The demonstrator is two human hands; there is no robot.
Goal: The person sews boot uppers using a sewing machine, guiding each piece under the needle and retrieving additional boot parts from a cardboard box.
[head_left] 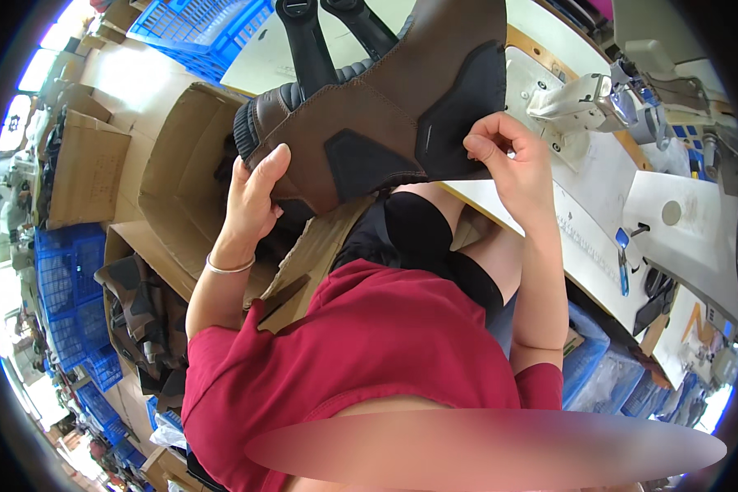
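A brown boot upper with black panels and a ribbed padded edge hangs in front of me, lying sideways. My left hand grips its lower left edge, thumb on the near face and the other fingers mostly hidden behind. Over the black panel at the boot's right end, my right hand is closed in a pinch of thumb and forefinger. What sits between those fingertips is too small to make out. A short pale mark shows on that panel. Two black straps rise from the boot's padded edge.
A sewing machine stands on the white worktable to my right, with blue-handled snips nearby. An open cardboard box is at my left, beside another box of dark boot pieces. Blue crates stand farther off.
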